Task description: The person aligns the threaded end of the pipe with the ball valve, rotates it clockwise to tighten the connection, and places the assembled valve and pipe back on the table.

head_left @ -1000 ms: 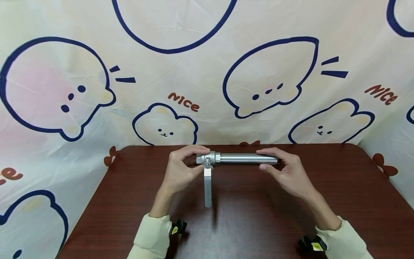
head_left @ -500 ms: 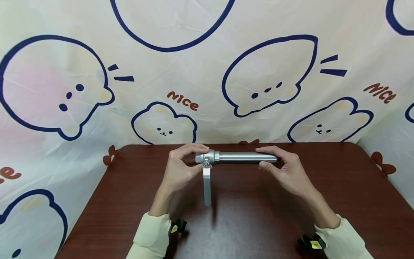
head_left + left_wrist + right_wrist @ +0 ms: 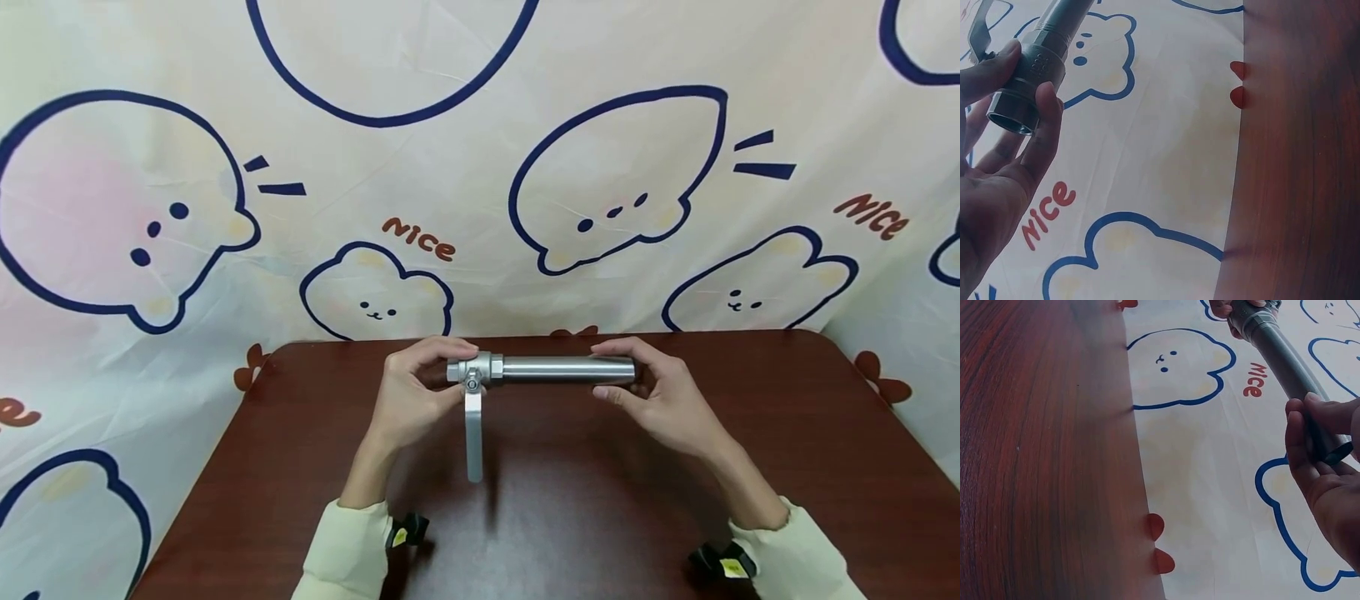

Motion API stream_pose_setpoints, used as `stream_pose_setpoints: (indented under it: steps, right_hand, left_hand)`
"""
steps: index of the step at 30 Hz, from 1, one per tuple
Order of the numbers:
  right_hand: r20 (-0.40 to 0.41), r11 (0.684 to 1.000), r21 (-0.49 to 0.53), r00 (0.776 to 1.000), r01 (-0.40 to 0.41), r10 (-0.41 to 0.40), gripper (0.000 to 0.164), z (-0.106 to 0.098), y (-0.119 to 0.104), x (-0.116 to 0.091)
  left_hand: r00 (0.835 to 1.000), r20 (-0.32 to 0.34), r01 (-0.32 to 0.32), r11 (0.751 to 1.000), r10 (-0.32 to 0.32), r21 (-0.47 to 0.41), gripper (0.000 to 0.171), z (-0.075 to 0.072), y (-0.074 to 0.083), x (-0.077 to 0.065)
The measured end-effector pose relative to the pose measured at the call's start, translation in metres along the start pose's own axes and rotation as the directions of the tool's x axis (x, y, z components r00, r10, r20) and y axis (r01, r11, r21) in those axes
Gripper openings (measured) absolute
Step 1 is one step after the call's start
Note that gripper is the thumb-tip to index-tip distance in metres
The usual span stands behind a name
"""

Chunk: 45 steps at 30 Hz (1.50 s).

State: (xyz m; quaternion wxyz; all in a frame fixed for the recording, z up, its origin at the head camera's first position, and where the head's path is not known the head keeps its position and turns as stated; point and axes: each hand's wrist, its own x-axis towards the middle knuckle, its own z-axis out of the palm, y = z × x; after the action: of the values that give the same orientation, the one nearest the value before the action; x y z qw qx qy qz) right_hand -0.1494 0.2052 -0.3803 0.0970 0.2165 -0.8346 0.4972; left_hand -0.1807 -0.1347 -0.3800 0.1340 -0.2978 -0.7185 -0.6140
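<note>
Status: we have 1 silver metal ball valve (image 3: 474,367) with a hex collar (image 3: 497,367), lined up end to end with 1 straight, smooth silver metal tube (image 3: 558,369). In the head view the valve is at the 9 o'clock end, the tube running out to 3 o'clock. The flat, pale grey metal lever handle (image 3: 474,437) hangs off the valve toward 6 o'clock.

Left hand (image 3: 408,392): clamped on the valve body, thumb at the 6 o'clock side, fingertips at 12. Right hand (image 3: 667,404): clamped round the tube near its far end, thumb and fingers on opposite sides. We read the assembly as held up off the glossy red-brown wood tabletop (image 3: 570,525), over its 12 o'clock side; the lever's shadow falls apart from it.

Done, as we judge it: the 2 parts are mated, no gap visible at the collar. The joint looks straight.

Not confirmed: tightness. The right wrist view shows a ridged band (image 3: 1261,324) by the collar; could be thread left showing, could be finish. We can't tell.

Left, in our view: any further tightening if that is thread, then setting it down. The valve's 9 o'clock port has nothing fitted. Call it mostly there.
</note>
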Motion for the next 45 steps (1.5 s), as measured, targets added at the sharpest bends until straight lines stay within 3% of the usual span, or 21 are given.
stream_pose_setpoints:
  steps: [23,45]
  right_hand:
    - [-0.032,0.998,-0.049,0.998,0.048,-0.049,0.045,0.0013,-0.0007,0.0017]
    - [0.003,0.998,-0.021,0.999,0.054,-0.054,0.042,0.0027,0.0009,0.0009]
  left_hand:
    - [1.000,-0.001,0.002,1.000,-0.002,-0.005,0.042,0.0009,-0.0008,-0.0003]
    - [1.000,-0.009,-0.001,1.000,0.001,0.024,0.042,-0.0003,-0.0009,-0.0021]
